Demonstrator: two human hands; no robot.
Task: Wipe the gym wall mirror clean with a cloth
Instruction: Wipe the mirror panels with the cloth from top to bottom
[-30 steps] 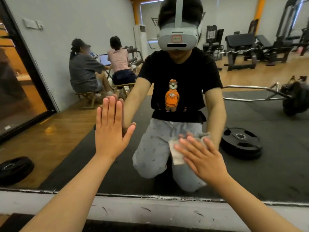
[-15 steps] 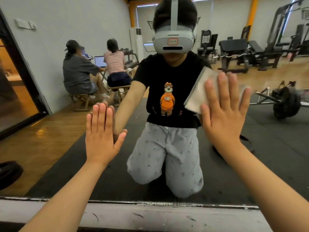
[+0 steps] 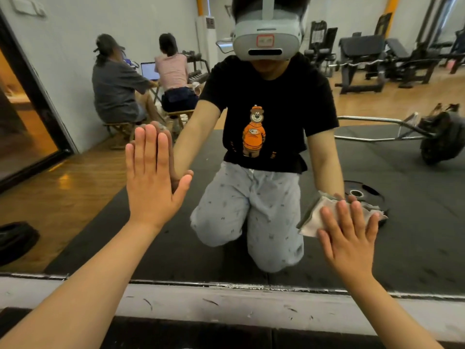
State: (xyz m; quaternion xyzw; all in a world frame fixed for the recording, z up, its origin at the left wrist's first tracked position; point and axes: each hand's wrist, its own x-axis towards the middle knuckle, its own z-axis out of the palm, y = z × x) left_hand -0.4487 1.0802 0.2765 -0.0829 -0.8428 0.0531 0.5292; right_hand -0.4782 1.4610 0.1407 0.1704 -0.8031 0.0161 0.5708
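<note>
L hand (image 3: 153, 182) flat w/ straight fingers braced on mirror (image 3: 415, 222); R hand (image 3: 349, 238), fingers spread, presses cloth (image 3: 314, 217) to glass, no clench.

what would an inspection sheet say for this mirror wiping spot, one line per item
surface: mirror, worn along its bottom edge; scuffed white ledge below it
job's things: white cloth, pressed flat on the glass, low on the right
clutter: nothing seen
hands: left hand flat on the glass, fingers straight; right hand flat, fingers spread, pressing the cloth
cables: nothing seen
surroundings: in the reflection, two seated people at a laptop, gym benches, a weight plate on the floor
</note>
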